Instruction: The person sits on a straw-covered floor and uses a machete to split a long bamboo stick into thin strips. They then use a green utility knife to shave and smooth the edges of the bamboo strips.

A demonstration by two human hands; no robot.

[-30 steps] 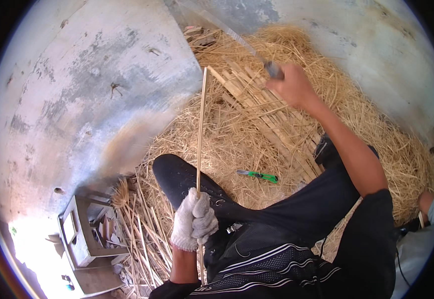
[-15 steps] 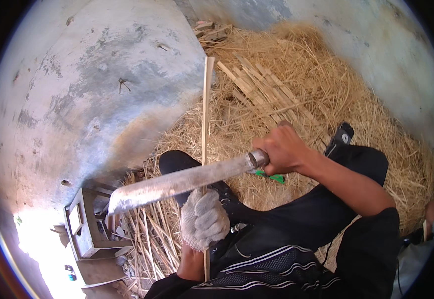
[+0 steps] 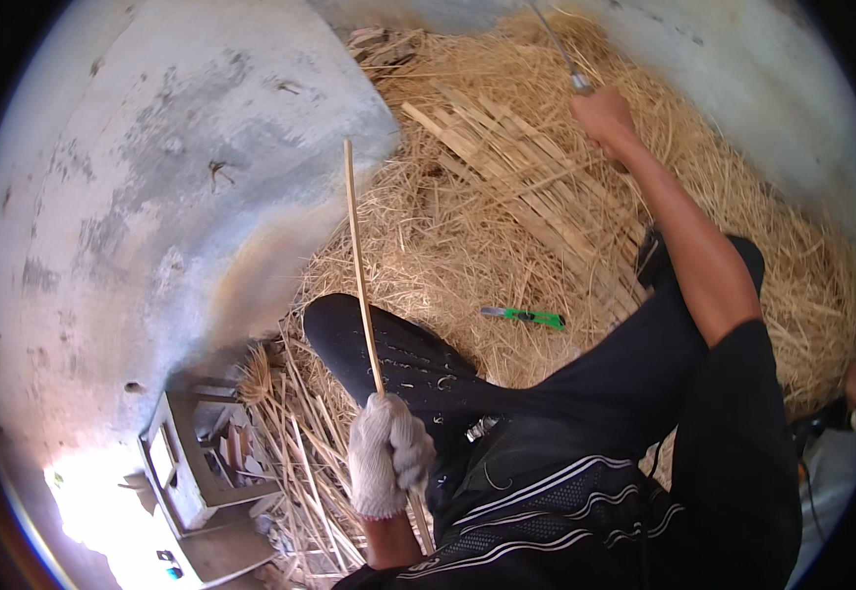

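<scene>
Left hand (image 3: 388,454): gloved, closed round a wooden strip (image 3: 360,265), lower centre, probably leaving its top clear.
Right hand (image 3: 605,116): clenched on a knife (image 3: 580,83), upper right.

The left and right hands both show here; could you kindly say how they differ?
The left hand wears a whitish knit glove; the right hand is bare. The left hand grips a pale strip, while the right hand grips a long-bladed knife. The left hand is low in view, the right hand high. Both are closed around what they hold.
</scene>
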